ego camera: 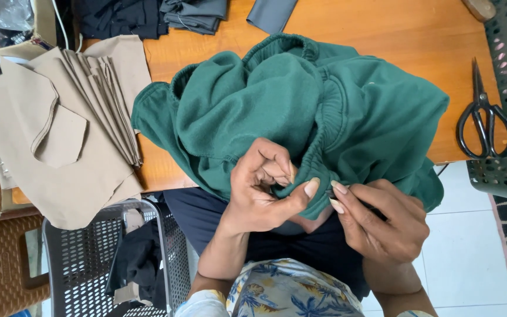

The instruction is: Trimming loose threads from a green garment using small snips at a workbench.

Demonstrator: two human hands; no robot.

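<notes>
We have the bunched dark green fleece garment [300, 111] heaped on the orange wooden surface [382, 29], its elastic waistband edge hanging toward our lap. Our left hand [259, 188] pinches that gathered edge between thumb and curled fingers, closed on the cloth. Our right hand [382, 223] has its fingers pressed narrowly together on something small and dark at the same hem, perhaps a tool or a thread; the view is too poor to say. The fleece looks soft, thick and limp, light enough to fold, best gripped at the firmer ribbed band. To the left lies a stack of flat tan cut fabric pieces [60, 129]; black metal scissors [485, 117] rest at the right.
</notes>
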